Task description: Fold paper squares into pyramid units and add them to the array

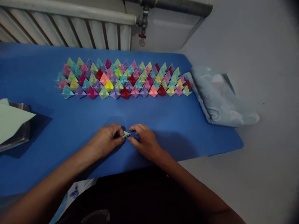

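A small piece of pale green folded paper (126,134) is near the front of the blue table. My left hand (106,138) pinches its left end between thumb and fingers. At the paper's pointed right tip is my right hand (147,141), its thumb and forefinger apart on either side of the tip; whether they touch it I cannot tell. Beyond both hands, folded paper boats (115,92) in many colours stand in several tight rows, points upward.
The blue table (77,121) runs up to a white radiator (93,31) with a red-handled valve (142,36). On the right, a folded grey-blue blanket (210,96) lies against the wall. At the left edge, a pale green sheet (14,119) tops a stack.
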Motion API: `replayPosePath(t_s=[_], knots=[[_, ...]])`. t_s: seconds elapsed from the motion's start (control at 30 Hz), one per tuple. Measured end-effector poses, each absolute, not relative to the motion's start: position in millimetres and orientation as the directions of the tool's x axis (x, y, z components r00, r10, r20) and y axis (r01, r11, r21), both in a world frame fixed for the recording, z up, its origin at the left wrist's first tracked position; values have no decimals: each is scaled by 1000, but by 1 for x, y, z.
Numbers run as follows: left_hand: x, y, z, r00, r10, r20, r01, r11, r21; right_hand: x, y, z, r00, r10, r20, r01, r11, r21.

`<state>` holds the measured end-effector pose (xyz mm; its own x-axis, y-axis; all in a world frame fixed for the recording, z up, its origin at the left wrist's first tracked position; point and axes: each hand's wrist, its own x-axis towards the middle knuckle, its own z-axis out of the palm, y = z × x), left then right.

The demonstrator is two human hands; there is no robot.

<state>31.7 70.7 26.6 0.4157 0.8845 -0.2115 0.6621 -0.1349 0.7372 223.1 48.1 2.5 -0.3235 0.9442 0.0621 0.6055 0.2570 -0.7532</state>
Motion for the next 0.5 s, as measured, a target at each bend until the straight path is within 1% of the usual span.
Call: replayPosePath(t_s=[0.1, 0.17, 0.23, 0.33, 0.4, 0.43, 0.5], knots=[[37, 88, 32, 430, 880, -203, 581, -97, 808, 225, 67, 12, -343, 939, -5, 542, 193, -818], [38, 107, 37, 411, 898, -159, 543, -102, 833, 227, 91, 23, -352, 936, -25, 506, 168, -846], [38, 128, 42, 386, 919, -85, 502, -131, 855, 228, 117, 35, -343, 939, -10, 494, 171, -853], [35, 155, 43, 337, 941, 19, 424, -170, 890, 225, 151, 47, -377, 924, 61, 474, 249, -845], [33, 166, 37, 288, 956, 62, 363, -168, 916, 221, 163, 45, -383, 917, 113, 464, 297, -835], [32, 169, 32, 265, 961, 72, 334, -162, 929, 219, 167, 42, -365, 923, 121, 460, 292, -838], [30, 171, 21, 234, 970, 72, 287, -140, 948, 215, 170, 31, -312, 946, 92, 450, 232, -862]])
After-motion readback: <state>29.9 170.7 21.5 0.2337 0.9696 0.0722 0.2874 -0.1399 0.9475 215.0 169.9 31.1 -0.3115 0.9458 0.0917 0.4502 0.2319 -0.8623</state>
